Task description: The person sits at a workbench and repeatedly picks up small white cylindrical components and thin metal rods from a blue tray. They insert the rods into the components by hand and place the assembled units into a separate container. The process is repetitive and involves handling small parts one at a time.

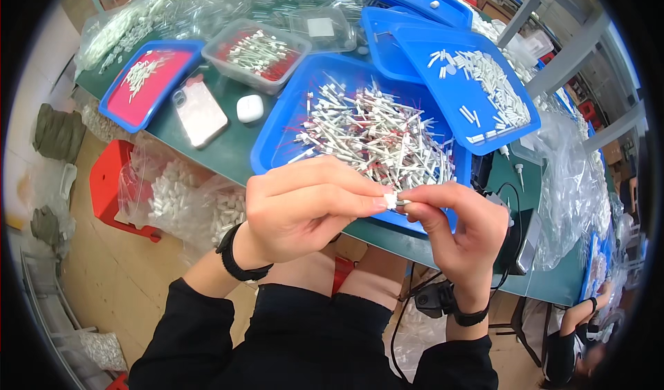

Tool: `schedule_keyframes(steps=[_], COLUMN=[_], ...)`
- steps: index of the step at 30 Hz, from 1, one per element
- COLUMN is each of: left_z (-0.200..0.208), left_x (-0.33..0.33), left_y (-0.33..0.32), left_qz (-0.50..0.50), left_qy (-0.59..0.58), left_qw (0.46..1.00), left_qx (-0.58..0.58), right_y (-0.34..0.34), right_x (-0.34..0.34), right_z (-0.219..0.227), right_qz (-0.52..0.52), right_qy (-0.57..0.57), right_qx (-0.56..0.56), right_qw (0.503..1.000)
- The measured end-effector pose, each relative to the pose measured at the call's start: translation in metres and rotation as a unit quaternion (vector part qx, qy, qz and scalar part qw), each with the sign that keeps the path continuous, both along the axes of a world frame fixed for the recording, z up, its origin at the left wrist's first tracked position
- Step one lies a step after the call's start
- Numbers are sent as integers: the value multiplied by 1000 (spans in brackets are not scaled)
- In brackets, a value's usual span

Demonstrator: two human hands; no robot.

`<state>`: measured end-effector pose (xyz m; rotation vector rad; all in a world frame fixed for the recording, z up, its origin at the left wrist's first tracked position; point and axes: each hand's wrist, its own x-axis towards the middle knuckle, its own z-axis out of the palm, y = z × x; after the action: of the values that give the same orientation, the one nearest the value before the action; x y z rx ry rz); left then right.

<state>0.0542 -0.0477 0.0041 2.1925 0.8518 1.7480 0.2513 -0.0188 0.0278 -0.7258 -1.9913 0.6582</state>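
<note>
In front of the large blue tray (266, 137), my left hand (304, 200) and my right hand (463, 227) meet fingertip to fingertip. Both pinch one small white plastic piece (392, 201) between thumb and forefinger; the right fingers are on its greyish end. Fingertips cover most of it, so its exact kind cannot be told. Behind the hands, the tray holds a heap of slim white tube pieces (373, 127) with thin red wires among them.
A clear tub (294, 72) of similar pieces stands at the back. To the left lie a red-lined blue tray (176, 54), a phone (199, 112) and a white case (250, 108). A tilted blue tray (443, 96) holds white tubes at right. Another person's arm (581, 314) shows lower right.
</note>
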Motion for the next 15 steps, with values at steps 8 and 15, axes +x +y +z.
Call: schedule_keyframes(steps=[8, 15], left_z=[-4, -7], left_x=[-8, -12], left_y=[2, 16], left_qz=[4, 0], left_qy=[-38, -97], left_qw=[999, 988], left_qx=[-31, -116], right_y=[7, 30], right_x=[-13, -24], right_z=[5, 0], right_qz=[-5, -4], right_qy=[-33, -37], right_qx=[123, 220], right_qw=[992, 975])
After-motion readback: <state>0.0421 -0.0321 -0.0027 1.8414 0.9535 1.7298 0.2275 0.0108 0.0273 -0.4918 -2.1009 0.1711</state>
